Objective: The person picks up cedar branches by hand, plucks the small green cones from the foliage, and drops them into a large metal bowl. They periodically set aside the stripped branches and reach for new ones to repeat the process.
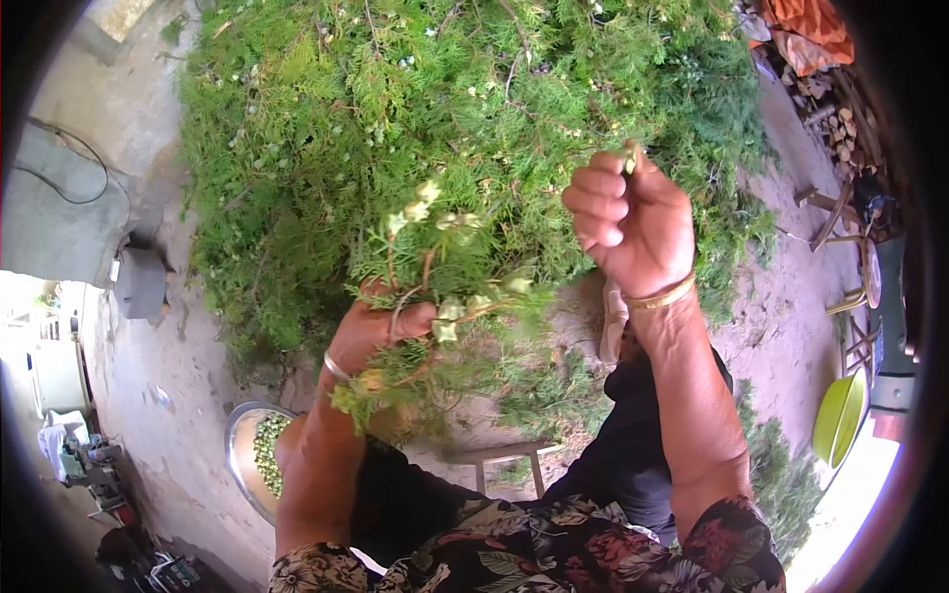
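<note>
My left hand (381, 321) is closed around a leafy green sprig (445, 267) that bears several pale green cones (448, 321). Raised to the right of it, my right hand (633, 212) pinches a small green cone (631, 158) between thumb and forefinger. Behind both hands lies a large heap of green branches (445, 109), with more small cones among the leaves. A metal basin (237, 457) holding many small green cones stands on the ground at the lower left, partly hidden by my left forearm.
A small wooden stool or frame (504, 454) is between my legs. Stacked firewood (840, 133), an orange cloth (806, 35) and a green basin (840, 420) are at the right. A grey box-like object (141, 284) stands at the left.
</note>
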Demonstrator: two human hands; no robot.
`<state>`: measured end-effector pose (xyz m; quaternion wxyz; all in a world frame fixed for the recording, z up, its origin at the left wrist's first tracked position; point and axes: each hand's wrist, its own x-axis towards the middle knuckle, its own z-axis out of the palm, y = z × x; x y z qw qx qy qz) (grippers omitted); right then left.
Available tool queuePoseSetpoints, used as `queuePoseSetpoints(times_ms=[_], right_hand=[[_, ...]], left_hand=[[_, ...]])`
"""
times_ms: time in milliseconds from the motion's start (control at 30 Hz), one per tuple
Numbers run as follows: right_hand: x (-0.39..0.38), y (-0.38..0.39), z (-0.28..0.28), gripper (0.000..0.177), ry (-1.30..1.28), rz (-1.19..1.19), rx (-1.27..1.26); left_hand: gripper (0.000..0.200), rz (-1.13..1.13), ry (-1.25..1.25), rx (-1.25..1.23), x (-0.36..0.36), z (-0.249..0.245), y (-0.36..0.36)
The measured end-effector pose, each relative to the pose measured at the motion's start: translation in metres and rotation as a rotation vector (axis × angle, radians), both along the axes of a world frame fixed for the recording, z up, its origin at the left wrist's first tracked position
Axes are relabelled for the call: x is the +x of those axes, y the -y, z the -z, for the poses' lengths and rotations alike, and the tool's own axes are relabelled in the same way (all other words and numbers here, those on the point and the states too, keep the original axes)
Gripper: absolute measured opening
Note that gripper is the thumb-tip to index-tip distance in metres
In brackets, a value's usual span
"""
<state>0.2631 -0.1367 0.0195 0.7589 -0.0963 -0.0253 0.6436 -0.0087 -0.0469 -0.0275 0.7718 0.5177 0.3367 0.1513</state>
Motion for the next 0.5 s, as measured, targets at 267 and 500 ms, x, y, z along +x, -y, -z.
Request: queuePoseSetpoints(times_ms=[267,500], right_hand=[[-0.01,0.003,0.002,0.027,0.265,-0.028,-0.214],[-0.021,0.0,0.006,0.02,0.427,-0.014,-0.227]], left_hand=[[0.036,-0.242,-0.088,-0.114,-0.005,-0.004,-0.014],[0.023,-0.267,0.087,0.031,0.019,-0.023,-0.005]])
